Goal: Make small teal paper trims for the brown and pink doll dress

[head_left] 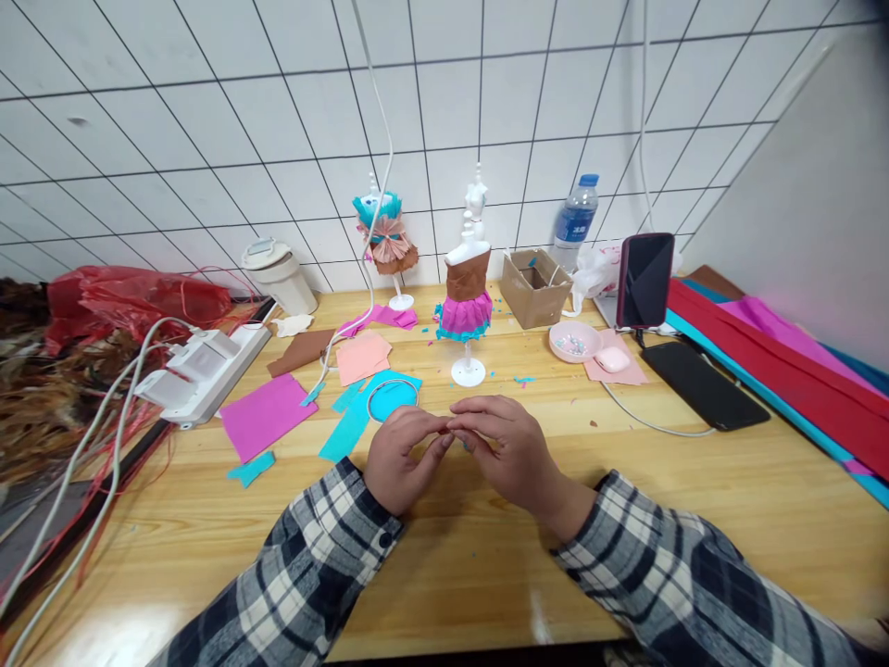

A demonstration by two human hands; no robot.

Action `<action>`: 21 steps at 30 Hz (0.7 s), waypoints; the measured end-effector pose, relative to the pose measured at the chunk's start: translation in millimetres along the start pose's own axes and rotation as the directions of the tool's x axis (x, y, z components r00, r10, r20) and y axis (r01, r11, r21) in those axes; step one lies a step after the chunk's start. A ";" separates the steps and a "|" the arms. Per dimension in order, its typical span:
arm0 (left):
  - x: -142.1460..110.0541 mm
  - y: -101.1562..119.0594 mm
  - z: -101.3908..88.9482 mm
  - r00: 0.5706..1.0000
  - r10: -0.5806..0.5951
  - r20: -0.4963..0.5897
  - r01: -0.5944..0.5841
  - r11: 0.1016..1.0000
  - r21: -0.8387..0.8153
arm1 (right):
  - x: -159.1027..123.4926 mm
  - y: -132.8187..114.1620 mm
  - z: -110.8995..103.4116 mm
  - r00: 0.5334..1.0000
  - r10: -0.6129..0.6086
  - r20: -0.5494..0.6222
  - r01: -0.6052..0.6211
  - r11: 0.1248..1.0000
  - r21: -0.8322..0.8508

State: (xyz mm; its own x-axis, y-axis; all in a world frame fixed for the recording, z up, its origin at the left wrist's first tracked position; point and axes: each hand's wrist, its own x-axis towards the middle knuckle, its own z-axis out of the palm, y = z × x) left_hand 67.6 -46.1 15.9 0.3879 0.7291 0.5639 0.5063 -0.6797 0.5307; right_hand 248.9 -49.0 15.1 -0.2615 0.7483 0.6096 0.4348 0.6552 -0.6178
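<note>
My left hand [408, 456] and my right hand [506, 451] meet over the front of the table, fingertips pinched together. A speck of blue shows by the right fingertips, but what they hold, if anything, is too small to name. Just beyond stands a small white dress form [468, 371] in a brown bodice [467, 278] and a pink pleated skirt [464, 316] with a blue hem. Near my left hand lie blue crepe paper [345, 431], a ring [370, 404] and a magenta paper sheet [268, 417].
Behind stand a decorated dress form [389, 243], a bare one [476, 197], a cardboard box [534, 295] and a water bottle [578, 218]. At right are a bead dish [573, 343], an upright phone [645, 281] and a black power bank [705, 380]. A power strip [215, 375] lies left.
</note>
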 end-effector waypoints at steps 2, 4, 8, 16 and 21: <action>0.1 -0.7 -0.1 0.999 0.024 -0.031 -0.024 1.000 -0.004 | 0.6 -1.7 -0.4 1.000 0.011 0.009 -0.011 0.998 0.059; 0.2 -0.9 -1.0 0.998 0.043 -0.052 -0.044 0.999 -0.008 | 1.5 -3.8 -0.9 0.999 0.031 0.017 -0.033 0.991 0.127; 0.6 0.9 -4.1 0.997 0.058 -0.055 -0.058 0.998 -0.002 | 3.0 -7.3 -2.9 0.993 0.117 0.020 -0.118 0.963 0.241; 2.1 5.6 -8.5 0.996 0.089 0.006 -0.088 0.995 -0.055 | 4.9 -5.4 -5.8 0.965 0.242 0.099 -0.261 0.913 0.313; 3.0 4.7 -8.1 0.994 0.107 0.037 -0.105 0.994 -0.039 | 5.7 -2.8 -2.5 0.956 0.245 0.158 -0.282 0.915 0.288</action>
State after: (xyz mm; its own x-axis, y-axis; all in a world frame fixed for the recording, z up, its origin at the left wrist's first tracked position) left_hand 64.9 -47.7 25.2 0.4676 0.6549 0.5936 0.4320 -0.7552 0.4929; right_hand 248.3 -46.8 21.5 -0.2798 0.8928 0.3531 0.2234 0.4182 -0.8804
